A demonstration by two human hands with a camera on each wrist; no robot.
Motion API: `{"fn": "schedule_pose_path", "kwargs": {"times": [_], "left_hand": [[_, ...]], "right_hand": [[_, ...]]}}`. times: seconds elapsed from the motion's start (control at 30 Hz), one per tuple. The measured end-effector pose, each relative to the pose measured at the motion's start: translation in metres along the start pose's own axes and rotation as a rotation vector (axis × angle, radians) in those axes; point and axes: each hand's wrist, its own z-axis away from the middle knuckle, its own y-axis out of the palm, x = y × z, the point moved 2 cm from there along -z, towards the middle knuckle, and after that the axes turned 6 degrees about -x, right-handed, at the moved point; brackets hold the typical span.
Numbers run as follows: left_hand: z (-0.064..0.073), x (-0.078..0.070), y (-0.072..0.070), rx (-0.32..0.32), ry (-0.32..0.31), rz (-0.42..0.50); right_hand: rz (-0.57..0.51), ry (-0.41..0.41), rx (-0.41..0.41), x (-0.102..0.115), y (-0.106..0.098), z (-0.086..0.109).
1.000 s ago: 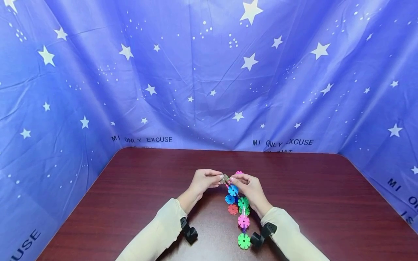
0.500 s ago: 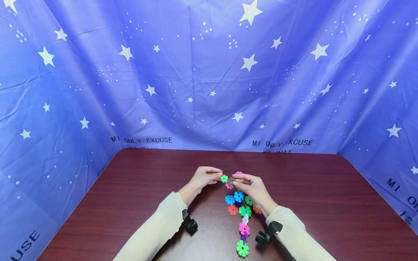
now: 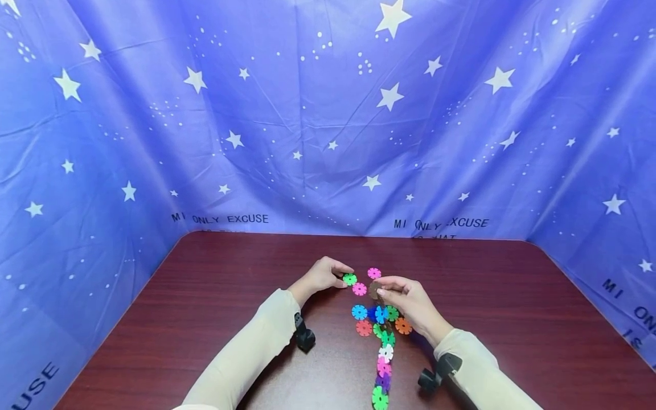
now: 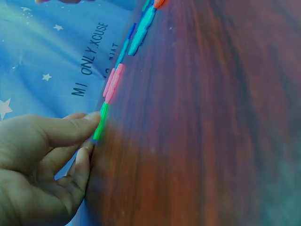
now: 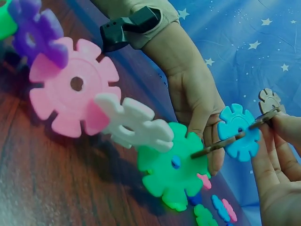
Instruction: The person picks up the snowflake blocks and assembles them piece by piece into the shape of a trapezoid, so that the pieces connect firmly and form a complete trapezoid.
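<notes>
In the head view my right hand (image 3: 410, 299) pinches a brown snowflake disc (image 3: 375, 290) at the upper end of a chain of interlocked plastic discs. Down the chain come a blue disc (image 5: 239, 132), a green disc (image 5: 171, 167), a white disc (image 5: 134, 123), a pink disc (image 5: 75, 89) and a purple disc (image 5: 37, 33), with brown discs joining the blue one. My left hand (image 3: 320, 275) has thumb and forefinger around a loose bright green disc (image 3: 350, 279), at table level beside a loose pink disc (image 3: 359, 289).
More loose discs lie around the chain: a second pink disc (image 3: 374, 273), a light blue disc (image 3: 360, 312), a red disc (image 3: 364, 328) and an orange disc (image 3: 403, 326). The dark wooden table (image 3: 246, 285) meets a blue star-printed curtain (image 3: 307, 114).
My left hand has let go of the brown disc and now pinches the bright green one. My right hand has moved right with the chain, leaving the near pink disc uncovered.
</notes>
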Motion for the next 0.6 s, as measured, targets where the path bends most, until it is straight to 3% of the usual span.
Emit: {"fn": "schedule_pose_path", "kwargs": {"times": [0.1,0.2,0.37,0.6], "left_hand": [[0.0,-0.001,-0.002,-0.01,0.044,-0.096],[0.002,-0.002,-0.004,-0.014,0.052,-0.128],[0.012,-0.006,-0.01,-0.005,0.02,-0.129],[0.036,-0.002,-0.021,-0.008,0.008,-0.118]], "right_hand": [[-0.023,-0.023,-0.008,0.002,0.0,0.001],[-0.042,-0.032,-0.028,0.002,0.0,0.003],[-0.068,-0.054,-0.089,0.002,0.0,0.009],[-0.054,-0.156,-0.143,0.012,0.005,0.02]]}}
